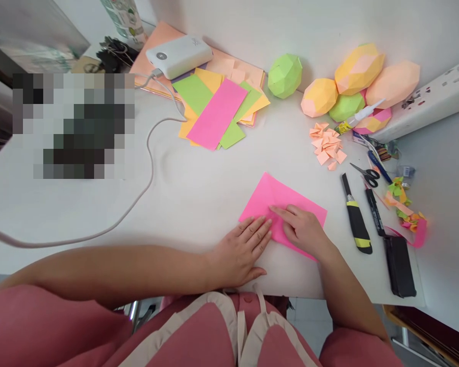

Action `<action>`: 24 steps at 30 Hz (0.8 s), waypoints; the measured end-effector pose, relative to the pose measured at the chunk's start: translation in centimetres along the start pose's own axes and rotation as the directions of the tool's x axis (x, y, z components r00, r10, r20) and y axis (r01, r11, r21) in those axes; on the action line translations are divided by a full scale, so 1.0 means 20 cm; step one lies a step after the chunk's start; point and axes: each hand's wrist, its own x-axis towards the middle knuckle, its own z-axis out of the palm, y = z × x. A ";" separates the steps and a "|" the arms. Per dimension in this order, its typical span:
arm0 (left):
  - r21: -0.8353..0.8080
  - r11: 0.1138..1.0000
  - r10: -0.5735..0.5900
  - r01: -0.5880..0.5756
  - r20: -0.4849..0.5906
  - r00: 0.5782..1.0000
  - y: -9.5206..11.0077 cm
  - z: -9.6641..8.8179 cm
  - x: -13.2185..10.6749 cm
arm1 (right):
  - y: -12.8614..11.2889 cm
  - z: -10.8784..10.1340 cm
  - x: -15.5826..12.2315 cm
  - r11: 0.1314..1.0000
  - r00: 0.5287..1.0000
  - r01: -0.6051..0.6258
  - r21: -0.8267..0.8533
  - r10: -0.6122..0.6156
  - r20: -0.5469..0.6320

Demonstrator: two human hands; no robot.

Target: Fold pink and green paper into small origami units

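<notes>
Pink sheet (268, 192) is just right of centre on the white table (199, 178). Left hand (243, 247) flat over its left side, fingers slightly spread, gripping nothing; right hand (304, 229) has index out on the sheet, rest curled, nothing visible in it. I'd pin firmly left, press evenly with the index so it doesn't skid. Lower corner's near the table's front edge, cutter (356, 219) near on the right; more room leftward, up to the white cable (42, 244).
</notes>
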 end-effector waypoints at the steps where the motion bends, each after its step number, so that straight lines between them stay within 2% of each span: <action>1: 0.005 1.000 -0.002 0.002 -0.001 1.000 0.00 0.00 0.00 | -0.01 -0.01 0.00 1.000 1.000 -0.011 -0.012 0.011 0.001; 5: 0.032 0.999 -0.007 0.005 0.043 0.999 0.00 -0.02 0.01 | -0.04 -0.02 0.02 0.996 1.000 -0.018 -0.091 0.018 0.002; 11: 0.051 0.999 -0.016 0.013 0.059 0.998 0.00 -0.05 0.01 | -0.01 0.00 0.05 0.995 0.998 0.044 -0.088 -0.039 0.057; 24: 0.052 0.998 -0.034 0.030 0.078 0.996 0.00 -0.05 0.01 | -0.01 0.03 0.06 0.985 0.998 0.062 -0.158 -0.063 -0.004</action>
